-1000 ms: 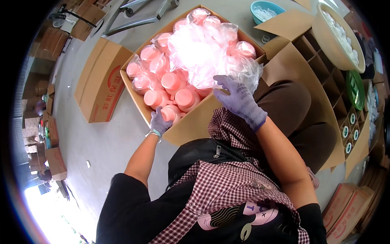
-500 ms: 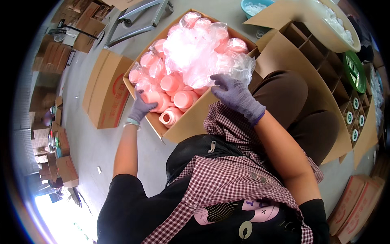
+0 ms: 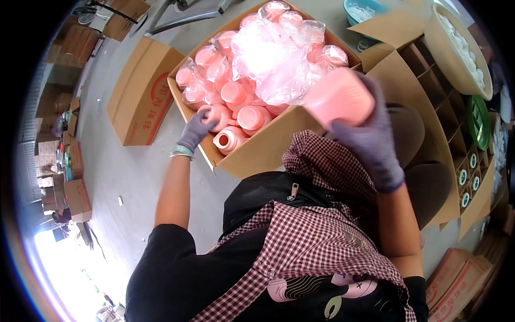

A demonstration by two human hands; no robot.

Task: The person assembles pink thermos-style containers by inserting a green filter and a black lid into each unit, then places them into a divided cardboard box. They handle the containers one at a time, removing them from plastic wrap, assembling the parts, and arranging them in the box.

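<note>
My right hand [image 3: 370, 139], in a grey-purple glove, is closed round a pink plastic bottle [image 3: 339, 99] and holds it above my knee; both are blurred by motion. My left hand [image 3: 197, 130], gloved alike, is at the near left edge of an open cardboard box [image 3: 257, 152]. Its thumb and fingers grip the side of another pink plastic bottle [image 3: 217, 116] lying in the box. Beside that lie a bottle with an open neck [image 3: 229, 140] and several more pink bottles, many in clear plastic bags [image 3: 271, 59] heaped in the middle.
A closed carton [image 3: 140, 96] stands left of the box. At the right is a divided carton [image 3: 437, 102] with several white-topped pieces in its cells, a green tray [image 3: 477, 122] and a cream basin [image 3: 456, 51] of white pieces. A blue basin [image 3: 366, 12] sits beyond.
My right hand has moved right and toward me and now holds a pink bottle. My left hand stays at the box's left edge, its fingers more curled. The view has shifted slightly.
</note>
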